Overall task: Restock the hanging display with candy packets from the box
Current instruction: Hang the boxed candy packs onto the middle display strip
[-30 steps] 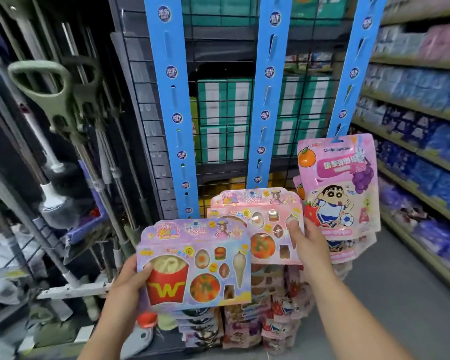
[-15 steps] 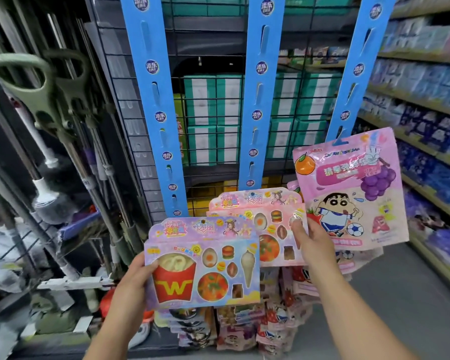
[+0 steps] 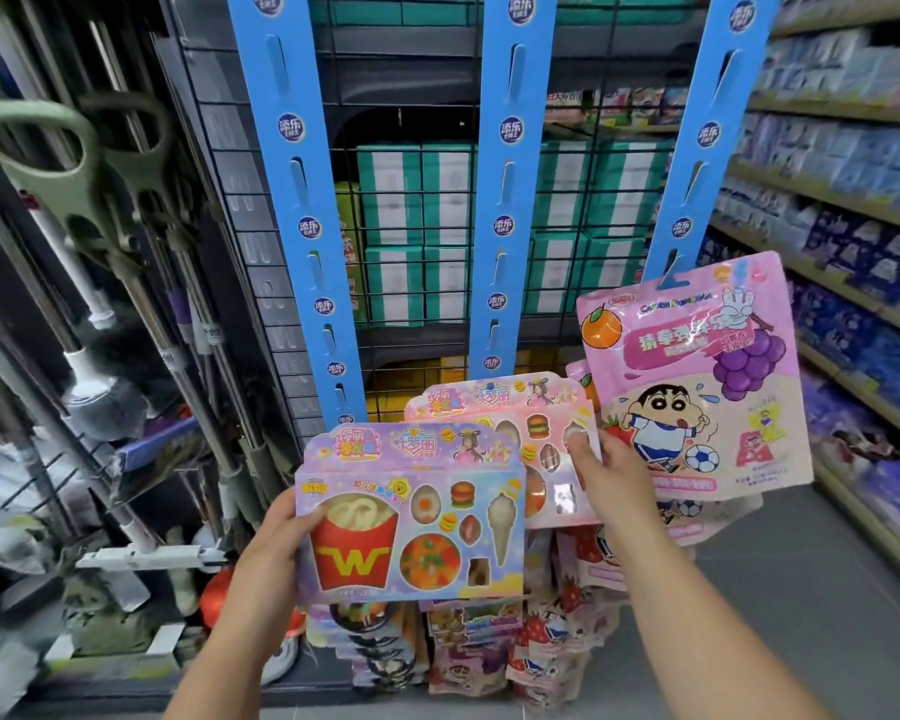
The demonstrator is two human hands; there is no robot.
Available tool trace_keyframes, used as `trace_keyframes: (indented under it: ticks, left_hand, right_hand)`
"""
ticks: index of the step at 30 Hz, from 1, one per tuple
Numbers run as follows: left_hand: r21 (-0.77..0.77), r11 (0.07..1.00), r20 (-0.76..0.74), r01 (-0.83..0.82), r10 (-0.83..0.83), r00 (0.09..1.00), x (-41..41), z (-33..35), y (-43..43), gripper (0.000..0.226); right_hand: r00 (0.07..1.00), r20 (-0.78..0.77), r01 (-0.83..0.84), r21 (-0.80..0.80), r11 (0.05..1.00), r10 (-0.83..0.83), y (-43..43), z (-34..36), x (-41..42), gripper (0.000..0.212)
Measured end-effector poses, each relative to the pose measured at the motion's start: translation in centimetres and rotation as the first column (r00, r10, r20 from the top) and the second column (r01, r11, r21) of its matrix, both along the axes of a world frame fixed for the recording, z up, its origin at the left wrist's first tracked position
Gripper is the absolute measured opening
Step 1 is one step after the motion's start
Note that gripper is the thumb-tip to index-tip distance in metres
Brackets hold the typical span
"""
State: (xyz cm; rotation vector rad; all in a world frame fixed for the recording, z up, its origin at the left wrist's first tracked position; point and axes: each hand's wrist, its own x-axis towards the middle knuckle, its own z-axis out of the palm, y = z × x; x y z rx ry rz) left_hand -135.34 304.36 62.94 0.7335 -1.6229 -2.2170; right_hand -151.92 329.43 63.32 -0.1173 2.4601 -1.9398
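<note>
L hand (image 3: 276,550) clamped, thumb on top; R hand (image 3: 611,478) raised higher, fingers pinched. Both forearms extended fwd.

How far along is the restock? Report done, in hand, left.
Done: packets fill the strips' lower ends, including a pink pouch on the right strip. In hand: left hand holds a candy box; right hand touches another. Left: the upper slots on all three strips are bare.
</note>
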Motion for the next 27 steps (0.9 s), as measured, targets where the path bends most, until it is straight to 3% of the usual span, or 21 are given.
trace_keyframes:
  ticks: [9, 13, 17, 21, 24, 27]
  left_hand:
    - [-0.014, 1.0, 0.03, -0.016, 0.017, 0.999, 0.1, 0.1, 0.7, 0.027]
    - [-0.013, 1.0, 0.036, -0.012, 0.013, 0.999, 0.2, 0.2, 0.8, 0.027]
    - [-0.02, 1.0, 0.044, -0.018, 0.019, 0.999, -0.1, 0.3, 0.9, 0.024]
    - [-0.037, 0.999, 0.041, -0.004, 0.005, 0.999, -1.2, 1.4, 1.5, 0.022]
    - [-0.081, 0.997, 0.026, 0.008, -0.006, 1.0, -3.0, 2.8, 2.1, 0.017]
    - [-0.228, 0.974, 0.017, 0.01, -0.006, 1.0, -5.1, 4.5, 2.7, 0.022]
  right_hand:
    - [0.997, 0.067, 0.019, 0.122, 0.992, -0.027, -0.2, -2.4, 0.5, 0.022]
    - [0.988, 0.132, 0.053, 0.186, 0.981, -0.079, -0.5, -2.8, 1.3, 0.044]
    - [0.994, 0.01, 0.107, 0.148, 0.983, -0.11, -1.5, -1.9, 5.1, 0.06]
    - [0.992, -0.018, -0.122, -0.077, 0.989, 0.121, -2.6, -0.2, 7.7, 0.051]
    - [0.989, -0.093, -0.118, -0.038, 0.992, 0.114, -2.7, 1.7, 6.7, 0.041]
    - [0.985, -0.167, -0.048, -0.033, 0.998, 0.042, -2.3, 3.3, 4.9, 0.05]
